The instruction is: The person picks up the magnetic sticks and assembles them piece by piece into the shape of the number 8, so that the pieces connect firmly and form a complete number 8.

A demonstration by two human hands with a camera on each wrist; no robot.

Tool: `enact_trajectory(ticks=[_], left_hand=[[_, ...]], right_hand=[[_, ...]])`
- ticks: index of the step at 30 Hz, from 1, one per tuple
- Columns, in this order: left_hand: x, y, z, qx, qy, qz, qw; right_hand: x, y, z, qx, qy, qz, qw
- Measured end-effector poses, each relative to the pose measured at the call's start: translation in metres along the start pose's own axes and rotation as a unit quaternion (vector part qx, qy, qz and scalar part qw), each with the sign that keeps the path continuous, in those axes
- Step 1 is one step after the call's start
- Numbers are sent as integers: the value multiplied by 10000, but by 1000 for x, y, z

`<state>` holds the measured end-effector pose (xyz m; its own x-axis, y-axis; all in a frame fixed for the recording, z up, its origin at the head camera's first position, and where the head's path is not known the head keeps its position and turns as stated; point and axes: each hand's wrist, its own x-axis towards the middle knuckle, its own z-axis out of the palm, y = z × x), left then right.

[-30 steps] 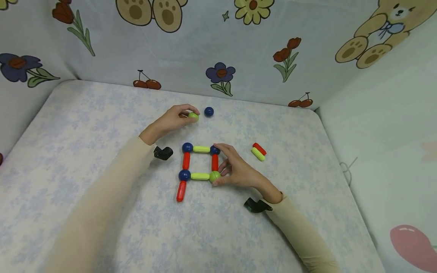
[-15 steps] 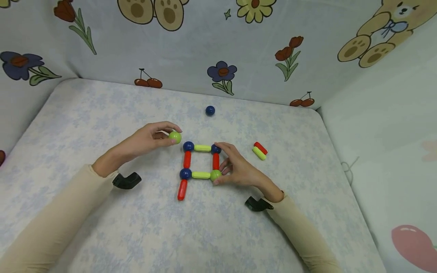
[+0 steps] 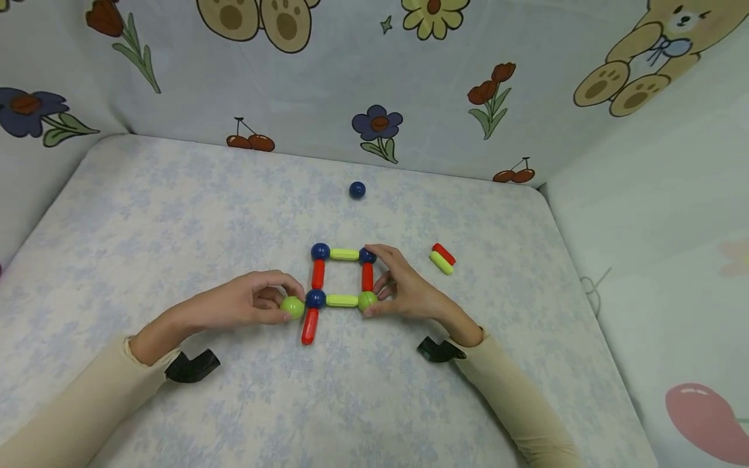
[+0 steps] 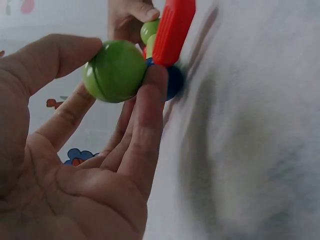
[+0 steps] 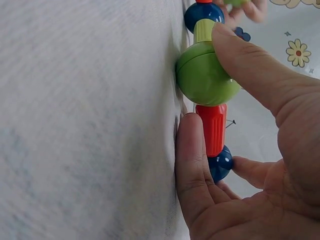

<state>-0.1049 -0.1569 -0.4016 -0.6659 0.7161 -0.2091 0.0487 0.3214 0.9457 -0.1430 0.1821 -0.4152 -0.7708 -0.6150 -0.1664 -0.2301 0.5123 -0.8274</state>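
Observation:
My left hand [image 3: 234,302] pinches a green toy ball [image 4: 114,71] between thumb and fingertips, just left of a square of building balls and rods. The square has red and yellow-green rods, blue balls at three corners and a green corner ball [image 3: 367,301] at the near right. From its near-left blue ball [image 3: 316,299] a red rod [image 3: 310,326] sticks out toward me, its near end free. My right hand [image 3: 412,289] grips the square's right side. Its thumb is on the green corner ball, and a finger touches the far-right blue ball [image 5: 220,164].
A loose blue ball [image 3: 357,190] lies near the back of the table. Right of the square, a loose red rod [image 3: 445,253] and a yellow-green rod [image 3: 441,263] lie side by side. A patterned cloth wall [image 3: 304,91] rises behind the tabletop [image 3: 374,403].
My left hand has carried the green ball from beside the loose blue ball toward me, down to the square's near-left corner. The right hand has kept its place on the square.

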Motion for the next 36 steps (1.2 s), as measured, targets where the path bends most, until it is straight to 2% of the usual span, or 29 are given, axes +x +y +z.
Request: enact_trajectory(ticks=[7, 10, 14, 23, 30, 36], left_hand=[[-15, -6, 17, -516, -816, 24, 9953], [-15, -7, 26, -594, -927, -11, 9939], [-14, -7, 34, -454, -819, 15, 9956], [-10, -4, 43, 162, -546, 199, 9982], [-6, -8, 49, 504, -330, 341, 9976], [-3, -8, 51, 579, -255, 217, 9978]], right_hand=[[-1, 3, 0, -28, 23, -73, 10000], [-1, 3, 0, -37, 44, -105, 9999], [-1, 4, 0, -4, 50, -117, 9999], [-1, 3, 1, 52, 15, -113, 9999], [0, 3, 1, 18, 35, -110, 9999], [1, 4, 1, -19, 9, -78, 10000]])
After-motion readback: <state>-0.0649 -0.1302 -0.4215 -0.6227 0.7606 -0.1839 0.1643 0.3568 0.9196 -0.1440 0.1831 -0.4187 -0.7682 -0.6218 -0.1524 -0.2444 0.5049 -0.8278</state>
